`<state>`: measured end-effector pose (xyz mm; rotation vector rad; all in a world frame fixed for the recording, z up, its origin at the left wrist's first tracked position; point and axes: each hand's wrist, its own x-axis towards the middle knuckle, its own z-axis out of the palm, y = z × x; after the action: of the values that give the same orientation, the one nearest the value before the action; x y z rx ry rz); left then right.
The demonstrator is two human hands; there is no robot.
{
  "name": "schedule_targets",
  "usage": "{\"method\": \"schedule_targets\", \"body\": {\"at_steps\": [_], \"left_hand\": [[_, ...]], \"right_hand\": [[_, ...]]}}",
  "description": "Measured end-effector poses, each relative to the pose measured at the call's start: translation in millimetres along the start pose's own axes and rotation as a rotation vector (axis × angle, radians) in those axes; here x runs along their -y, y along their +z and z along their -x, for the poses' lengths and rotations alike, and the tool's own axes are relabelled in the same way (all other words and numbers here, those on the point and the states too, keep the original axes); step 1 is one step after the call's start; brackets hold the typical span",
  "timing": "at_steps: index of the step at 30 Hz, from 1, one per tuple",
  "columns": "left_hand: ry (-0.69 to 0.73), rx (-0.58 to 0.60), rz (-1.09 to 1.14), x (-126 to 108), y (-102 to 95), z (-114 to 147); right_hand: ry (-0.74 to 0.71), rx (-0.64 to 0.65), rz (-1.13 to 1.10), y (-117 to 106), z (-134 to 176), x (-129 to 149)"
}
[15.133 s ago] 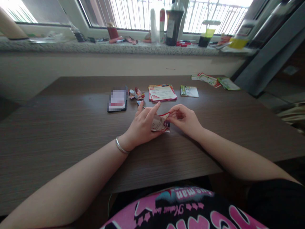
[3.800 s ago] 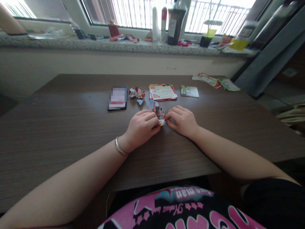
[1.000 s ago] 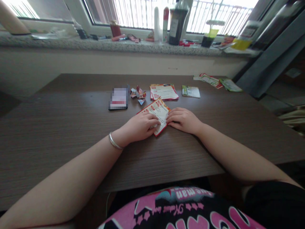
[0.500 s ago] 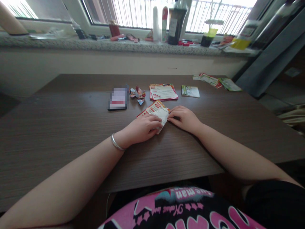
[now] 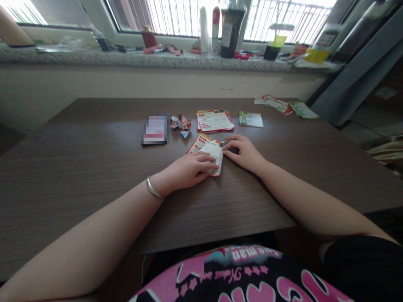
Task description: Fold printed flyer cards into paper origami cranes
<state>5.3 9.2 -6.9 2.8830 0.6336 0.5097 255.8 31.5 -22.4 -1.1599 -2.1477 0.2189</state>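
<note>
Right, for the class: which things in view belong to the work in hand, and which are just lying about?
In the work:
- red-edged paper, the left hand on it, the right hand at its edge
- perhaps the pile of similar papers beyond it

Lying about, it seems:
- crumpled or folded paper
- blurred flat thing
- green-and-white papers
- dark bottle on the windowsill

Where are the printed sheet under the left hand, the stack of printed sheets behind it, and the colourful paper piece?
Printed sheet (image 5: 212, 147): head view, on its uncovered face.
Stack (image 5: 215, 120): head view, middle of the top sheet.
Colourful paper piece (image 5: 181, 124): head view, near its centre.
</note>
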Motion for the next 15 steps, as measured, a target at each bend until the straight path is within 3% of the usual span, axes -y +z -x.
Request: {"method": "schedule_targets", "body": {"at_steps": [15], "left_hand": [[-0.004,0.032,-0.069,-9.3,0.3,-2.8]], "right_hand": [[0.034,-0.027,0.026,-1.3,-3.4,-3.6]]}}
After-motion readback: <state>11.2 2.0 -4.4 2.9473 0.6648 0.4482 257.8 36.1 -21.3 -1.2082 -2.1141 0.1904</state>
